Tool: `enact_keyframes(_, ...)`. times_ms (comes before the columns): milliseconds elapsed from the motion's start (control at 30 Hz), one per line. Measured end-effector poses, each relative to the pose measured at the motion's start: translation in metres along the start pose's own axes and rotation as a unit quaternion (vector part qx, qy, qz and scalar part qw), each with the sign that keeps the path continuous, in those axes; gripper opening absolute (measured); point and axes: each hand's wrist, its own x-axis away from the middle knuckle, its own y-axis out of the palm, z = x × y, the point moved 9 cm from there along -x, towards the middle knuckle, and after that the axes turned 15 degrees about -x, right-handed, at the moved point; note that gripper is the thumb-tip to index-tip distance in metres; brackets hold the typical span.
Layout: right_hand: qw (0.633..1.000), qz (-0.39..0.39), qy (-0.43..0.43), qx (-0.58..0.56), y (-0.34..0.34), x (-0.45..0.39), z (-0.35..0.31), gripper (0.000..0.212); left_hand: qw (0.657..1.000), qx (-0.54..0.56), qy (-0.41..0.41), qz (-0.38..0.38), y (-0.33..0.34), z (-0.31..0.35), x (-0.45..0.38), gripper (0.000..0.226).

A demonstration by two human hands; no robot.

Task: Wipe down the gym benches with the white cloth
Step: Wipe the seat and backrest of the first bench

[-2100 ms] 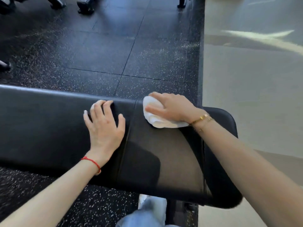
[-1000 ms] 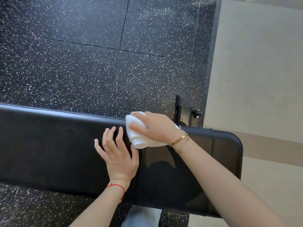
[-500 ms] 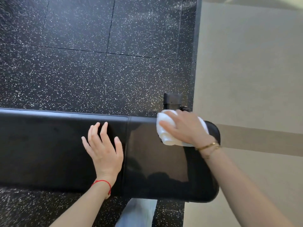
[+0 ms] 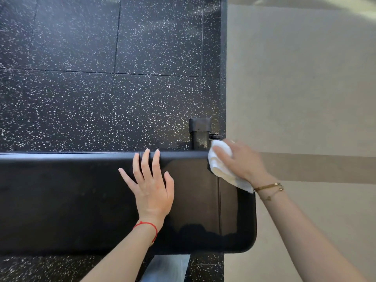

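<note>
White bunched cloth (image 4: 220, 166) at right of centre, on far corner of glossy black padded bench (image 4: 81, 200); right hand (image 4: 240, 161) presses it, fingers over top, to wipe. Left hand (image 4: 151, 190) flat, fingers spread, centre, likely bracing.

right hand (image 4: 240, 161) blurred, hiding most of white cloth (image 4: 220, 163).

The bench (image 4: 81, 200) is padded in smooth black vinyl-like upholstery, glossy and reflective just left of the grip of the right hand (image 4: 240, 161), duller farther away. In that grip, the white cloth (image 4: 220, 167) looks soft and folded. Beyond it, a metal post (image 4: 199, 137) has a speckled dark coat. The floor (image 4: 101, 88) is matt black rubber flecked white.
</note>
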Motion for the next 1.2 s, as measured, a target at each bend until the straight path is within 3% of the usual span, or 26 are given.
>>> enact_keyframes(167,0.967,0.016,-0.173,0.184,0.049,0.007,-0.076,0.051,1.000,0.007,0.008,-0.005,0.001,-0.002,0.000,0.059)
enact_keyframes(267,0.960,0.050,-0.221,0.165,0.056,0.029,-0.080,0.058,0.999,0.031,0.020,0.010,-0.002,-0.006,0.003,0.059)
enact_keyframes(433,0.942,0.013,-0.290,0.168,0.085,0.096,-0.057,0.069,0.996,0.027,0.068,0.050,-0.004,-0.029,0.023,0.055)
enact_keyframes(600,0.942,0.006,-0.292,0.167,0.096,0.112,-0.052,0.068,0.995,0.040,0.065,0.064,0.000,-0.054,0.052,0.055)
enact_keyframes(867,0.959,0.111,-0.197,0.170,0.078,0.051,-0.080,0.066,0.994,0.069,0.048,0.073,0.013,-0.060,0.066,0.056)
enact_keyframes(1200,0.935,0.097,-0.285,0.186,0.114,0.120,-0.057,0.068,0.986,0.091,0.036,0.134,0.012,-0.060,0.068,0.058)
